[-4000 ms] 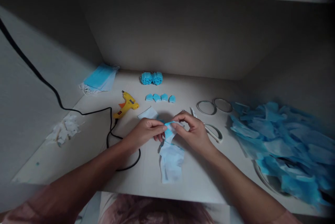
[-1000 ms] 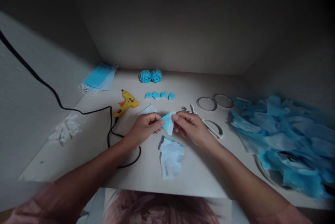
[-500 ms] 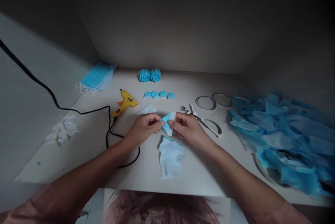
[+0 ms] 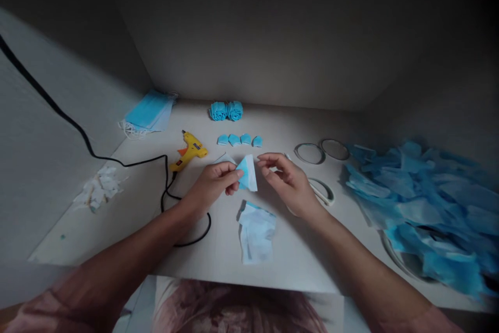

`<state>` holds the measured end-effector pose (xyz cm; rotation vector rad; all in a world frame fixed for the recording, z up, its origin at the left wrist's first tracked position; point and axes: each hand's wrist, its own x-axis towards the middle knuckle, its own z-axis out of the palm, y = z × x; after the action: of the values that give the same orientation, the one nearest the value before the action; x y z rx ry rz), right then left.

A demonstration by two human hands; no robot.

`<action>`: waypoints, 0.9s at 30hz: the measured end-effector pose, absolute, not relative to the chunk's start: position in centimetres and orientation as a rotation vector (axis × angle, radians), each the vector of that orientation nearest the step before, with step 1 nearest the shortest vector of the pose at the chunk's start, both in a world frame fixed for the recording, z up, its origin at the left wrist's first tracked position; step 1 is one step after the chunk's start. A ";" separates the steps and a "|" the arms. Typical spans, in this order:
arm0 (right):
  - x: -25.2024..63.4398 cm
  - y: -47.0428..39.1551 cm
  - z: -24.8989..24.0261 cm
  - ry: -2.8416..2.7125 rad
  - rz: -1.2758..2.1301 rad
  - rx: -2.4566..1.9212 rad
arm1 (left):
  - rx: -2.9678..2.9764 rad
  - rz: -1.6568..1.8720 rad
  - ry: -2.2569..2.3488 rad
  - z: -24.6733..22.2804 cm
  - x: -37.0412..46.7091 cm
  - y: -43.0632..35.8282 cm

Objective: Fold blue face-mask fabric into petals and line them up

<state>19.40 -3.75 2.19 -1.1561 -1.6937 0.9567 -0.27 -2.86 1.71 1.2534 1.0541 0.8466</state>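
Pinched between the thumb and fingers of my left hand point(image 4: 218, 181) is a folded blue and white fabric piece point(image 4: 249, 173). Just to its right, my right hand point(image 4: 286, 180) holds nothing, its thumb and fingers apart. Several white-and-blue pieces point(image 4: 258, 234) lie in a small stack on the table below the hands. Another flat piece point(image 4: 225, 158) is partly hidden behind my left hand. Beyond the hands, several small folded blue petals point(image 4: 245, 139) form a row. Scissors point(image 4: 323, 192) lie partly covered by my right hand.
A yellow glue gun point(image 4: 189, 151) with a black cord point(image 4: 128, 165) is at left, near blue masks point(image 4: 150, 110) and white scraps point(image 4: 99, 190). Blue fabric roses point(image 4: 226, 110) stand at the back. Wire rings point(image 4: 310, 153) and a large blue fabric pile point(image 4: 432, 203) are at right.
My right hand has let go of the folded piece and moved slightly right, its fingers parting. My left hand still holds the piece. The view has shifted slightly.
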 end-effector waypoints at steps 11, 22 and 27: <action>19.2 -3.6 2.1 -2.079 0.468 -0.931 | 1.181 0.868 0.943 0.8 -0.4 -2.8; 18.6 -3.8 1.4 -1.693 1.020 -1.029 | 1.282 0.895 1.014 1.1 -0.1 -3.1; 18.3 -3.6 0.8 -1.456 1.323 -0.983 | 1.283 0.897 1.012 1.1 0.0 -3.1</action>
<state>18.31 -3.59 0.80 -0.9827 -1.4560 1.3229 -0.04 -3.12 1.12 1.2826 1.0119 0.8966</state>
